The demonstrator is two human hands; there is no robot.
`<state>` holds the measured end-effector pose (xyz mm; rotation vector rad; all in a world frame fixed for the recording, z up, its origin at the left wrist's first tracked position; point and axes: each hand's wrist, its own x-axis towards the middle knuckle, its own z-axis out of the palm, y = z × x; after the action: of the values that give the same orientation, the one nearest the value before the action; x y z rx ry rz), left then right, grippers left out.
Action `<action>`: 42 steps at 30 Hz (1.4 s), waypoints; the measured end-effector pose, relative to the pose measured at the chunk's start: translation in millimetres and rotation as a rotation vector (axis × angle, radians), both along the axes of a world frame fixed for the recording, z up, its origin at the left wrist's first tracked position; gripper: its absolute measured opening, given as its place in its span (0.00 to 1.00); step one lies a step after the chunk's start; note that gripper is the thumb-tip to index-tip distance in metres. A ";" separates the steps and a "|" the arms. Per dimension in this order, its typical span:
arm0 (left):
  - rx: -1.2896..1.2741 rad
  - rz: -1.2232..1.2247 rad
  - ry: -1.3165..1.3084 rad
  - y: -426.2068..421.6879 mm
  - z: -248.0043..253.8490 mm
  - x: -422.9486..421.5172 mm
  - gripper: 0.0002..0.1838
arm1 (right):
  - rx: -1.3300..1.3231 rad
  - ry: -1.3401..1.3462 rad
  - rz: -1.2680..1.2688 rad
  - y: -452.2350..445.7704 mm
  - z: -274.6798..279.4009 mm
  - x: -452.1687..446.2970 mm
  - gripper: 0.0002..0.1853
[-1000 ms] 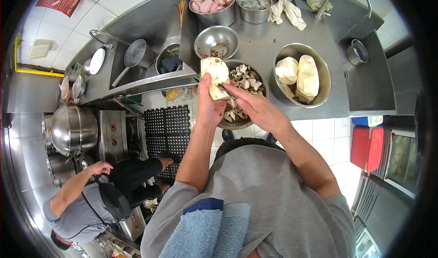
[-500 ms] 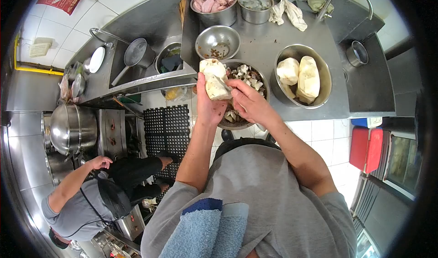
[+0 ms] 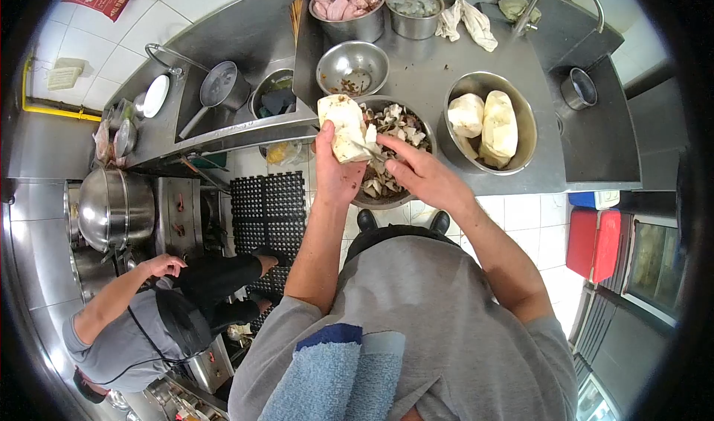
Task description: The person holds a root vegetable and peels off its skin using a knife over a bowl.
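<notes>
My left hand is wrapped round a pale, mostly peeled root vegetable with brown specks. It is held up over the front left of a metal bowl full of brown and white peelings. My right hand is closed on a small knife, its thin blade lying against the right side of the root; most of the handle is hidden in the fingers. A pale sliver stands out between blade and root. To the right, a deep metal bowl holds two peeled roots.
Behind stands a metal bowl with brown scraps. Pots of pink meat and greyish pieces stand at the back, beside a white cloth. Sinks flank the counter. A co-worker is at lower left, near the stove.
The root has tilted more upright and shifted slightly left. My right hand has moved a little right and down, and a peeled sliver now shows at the blade.
</notes>
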<state>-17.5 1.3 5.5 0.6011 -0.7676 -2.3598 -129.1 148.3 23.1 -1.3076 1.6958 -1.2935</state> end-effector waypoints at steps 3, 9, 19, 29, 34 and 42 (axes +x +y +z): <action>-0.034 -0.023 0.016 -0.5 -3.2 1.4 0.29 | 0.007 0.031 -0.017 -2.7 -3.4 1.9 0.22; 0.016 0.028 0.052 6.1 -8.8 -2.0 0.30 | -0.077 -0.094 -0.142 -15.5 -17.9 13.8 0.22; 0.269 0.036 0.260 -14.3 -25.1 10.5 0.32 | 0.299 -0.799 -0.113 3.3 -15.7 -12.1 0.15; 0.113 -0.037 0.159 -7.0 -6.5 21.6 0.28 | 0.299 -0.149 -0.165 7.1 11.8 -3.8 0.16; 0.017 -0.052 0.152 -13.7 -9.3 27.0 0.28 | 0.099 -0.024 0.045 13.0 18.5 6.5 0.25; -0.057 -0.076 0.122 -12.2 1.9 31.0 0.28 | 0.110 0.142 0.091 10.4 30.7 9.1 0.25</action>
<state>13.5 -10.9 7.4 0.4065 -0.8129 -2.4097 -119.9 158.7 53.8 -1.4221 1.7559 -1.0622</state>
